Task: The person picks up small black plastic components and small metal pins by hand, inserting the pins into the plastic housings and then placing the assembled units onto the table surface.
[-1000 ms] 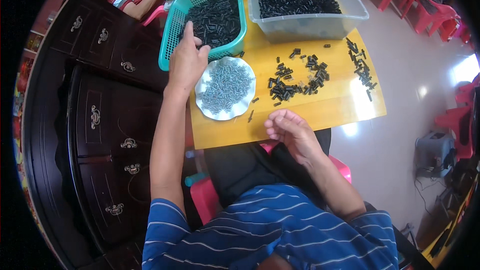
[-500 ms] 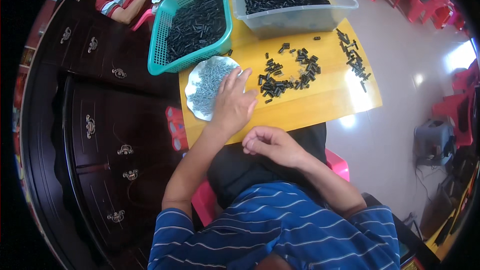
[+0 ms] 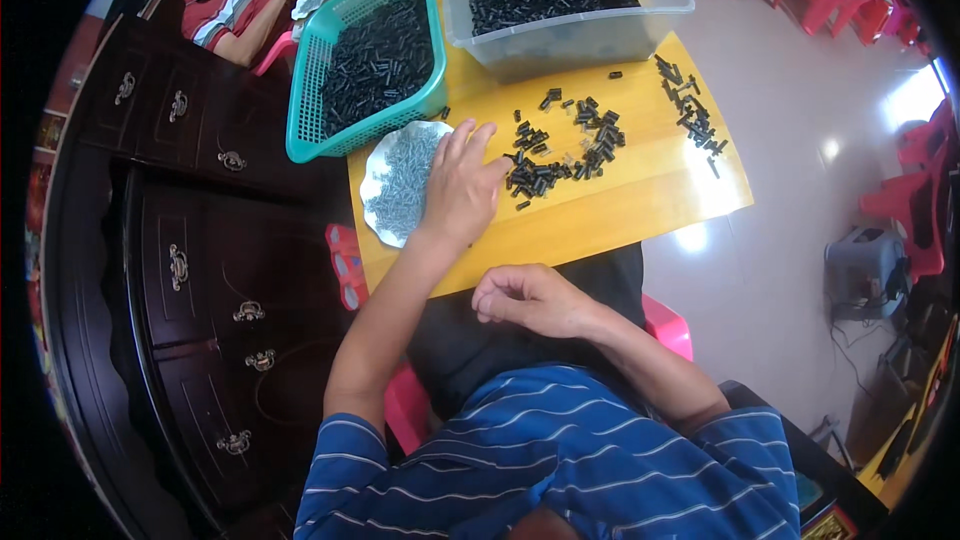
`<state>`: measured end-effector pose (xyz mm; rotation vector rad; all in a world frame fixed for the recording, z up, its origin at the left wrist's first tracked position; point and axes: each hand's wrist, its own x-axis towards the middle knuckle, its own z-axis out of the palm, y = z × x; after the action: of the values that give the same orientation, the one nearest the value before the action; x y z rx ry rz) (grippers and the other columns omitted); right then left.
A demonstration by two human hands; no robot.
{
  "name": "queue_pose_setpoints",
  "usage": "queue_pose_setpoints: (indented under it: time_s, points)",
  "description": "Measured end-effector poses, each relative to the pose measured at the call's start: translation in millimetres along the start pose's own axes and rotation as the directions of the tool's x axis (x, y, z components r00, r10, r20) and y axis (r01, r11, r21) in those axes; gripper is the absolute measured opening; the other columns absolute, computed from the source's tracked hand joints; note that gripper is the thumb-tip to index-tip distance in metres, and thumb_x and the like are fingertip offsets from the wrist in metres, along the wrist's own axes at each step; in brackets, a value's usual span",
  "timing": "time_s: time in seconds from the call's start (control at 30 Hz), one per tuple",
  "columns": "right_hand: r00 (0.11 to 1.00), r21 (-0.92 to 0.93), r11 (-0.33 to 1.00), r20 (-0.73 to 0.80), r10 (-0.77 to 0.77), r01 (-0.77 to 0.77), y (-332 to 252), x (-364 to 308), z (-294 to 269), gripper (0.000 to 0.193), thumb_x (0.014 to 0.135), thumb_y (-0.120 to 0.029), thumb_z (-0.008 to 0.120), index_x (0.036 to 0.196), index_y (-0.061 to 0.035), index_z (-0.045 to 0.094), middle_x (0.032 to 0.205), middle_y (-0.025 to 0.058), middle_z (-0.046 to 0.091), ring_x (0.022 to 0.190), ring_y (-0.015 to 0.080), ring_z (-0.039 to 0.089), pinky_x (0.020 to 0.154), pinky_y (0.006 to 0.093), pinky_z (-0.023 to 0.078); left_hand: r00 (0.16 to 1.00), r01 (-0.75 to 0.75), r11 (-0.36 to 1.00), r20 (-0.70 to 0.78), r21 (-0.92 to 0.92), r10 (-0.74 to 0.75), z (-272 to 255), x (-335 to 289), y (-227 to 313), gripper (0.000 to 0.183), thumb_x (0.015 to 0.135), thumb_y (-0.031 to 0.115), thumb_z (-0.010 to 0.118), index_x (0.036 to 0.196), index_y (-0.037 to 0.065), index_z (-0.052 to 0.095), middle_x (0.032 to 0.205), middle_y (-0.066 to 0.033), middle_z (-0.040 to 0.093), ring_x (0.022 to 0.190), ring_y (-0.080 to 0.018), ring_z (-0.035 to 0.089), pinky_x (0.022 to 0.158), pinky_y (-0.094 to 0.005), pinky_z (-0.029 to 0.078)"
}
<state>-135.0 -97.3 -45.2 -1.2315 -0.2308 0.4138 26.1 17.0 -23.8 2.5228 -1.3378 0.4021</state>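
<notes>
My left hand (image 3: 463,188) lies palm down over the right edge of a white scalloped plate (image 3: 369,180), fingers spread. Small silvery screws or pins (image 3: 405,180) cover the plate; what is beneath the palm is hidden. Just in front of the table edge, above my lap, my right hand (image 3: 532,302) is curled with thumb and fingertips together. Whatever those fingers hold, if anything, cannot be made out. To the right of my left hand, short black cylindrical pieces (image 3: 604,148) lie in a loose ring on the yellow table (image 3: 620,210).
Behind the plate stands a green mesh basket (image 3: 437,50) of black pieces. A translucent bin (image 3: 570,48) heaped with more is beside it. Further black pieces (image 3: 692,110) lie at the table's right end. Dark drawers (image 3: 190,270) flank the left; another person (image 3: 235,10) sits at far left.
The view has shifted slightly, moving the table a little left in the picture. My left hand stays spread at the plate's right side; my right hand keeps its curled shape.
</notes>
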Motion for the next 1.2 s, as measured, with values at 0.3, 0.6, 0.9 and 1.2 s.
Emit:
queue_pose_setpoints:
  time_s: [0.3, 0.6, 0.9, 1.2]
  points:
    - [1.0, 0.042, 0.999, -0.02, 0.0, 0.001, -2.4, 0.4, -1.6, 0.012, 0.103, -0.01, 0.06, 0.105, 0.0, 0.066, 0.089, 0.0032, 0.07, 0.085, 0.0102, 0.065, 0.081, 0.027, 0.053, 0.999, 0.003, 1.0, 0.038, -0.022, -0.002, 16.5, -0.1, -12.5, 0.02, 0.084, 0.009, 0.068, 0.103, 0.009, 0.077, 0.117, -0.0093, 0.068, 0.129, -0.0347, 0.053, 0.115, -0.0531, 0.037]
    - [0.998, 0.096, 0.995, -0.064, -0.016, 0.022, -4.0, 1.1, -1.6, 0.015, 0.104, -0.013, 0.06, 0.105, 0.0008, 0.065, 0.091, 0.0036, 0.069, 0.085, 0.0102, 0.063, 0.081, 0.0262, 0.052, 1.0, 0.005, 0.999, 0.015, -0.042, -0.004, 1.0, 6.1, -7.5, 0.012, 0.083, 0.009, 0.073, 0.095, 0.006, 0.072, 0.1, -0.0081, 0.07, 0.115, -0.0311, 0.061, 0.113, -0.0531, 0.038]
    - [0.831, 0.321, 0.908, -0.553, -0.052, 0.27, -13.1, 3.9, -12.0, 0.02, 0.103, -0.019, 0.065, 0.115, -0.0068, 0.056, 0.093, 0.0, 0.062, 0.084, 0.008, 0.058, 0.077, 0.0243, 0.048, 0.992, 0.125, 0.861, 0.044, -0.493, -0.119, -58.0, -13.7, 35.5, 0.011, 0.082, 0.008, 0.073, 0.092, 0.004, 0.07, 0.088, -0.0115, 0.072, 0.083, -0.0345, 0.068, 0.077, -0.044, 0.053]
    - [0.839, 0.306, 0.918, -0.541, -0.049, 0.251, -18.1, 1.3, -20.7, 0.02, 0.104, -0.026, 0.065, 0.111, -0.0092, 0.056, 0.095, 0.001, 0.064, 0.085, 0.0099, 0.06, 0.078, 0.0261, 0.05, 0.988, 0.138, 0.75, 0.041, -0.647, -0.146, -60.4, -16.0, 53.6, 0.02, 0.082, -0.003, 0.073, 0.102, 0.001, 0.074, 0.088, -0.0119, 0.072, 0.081, -0.0238, 0.071, 0.073, -0.0333, 0.055]
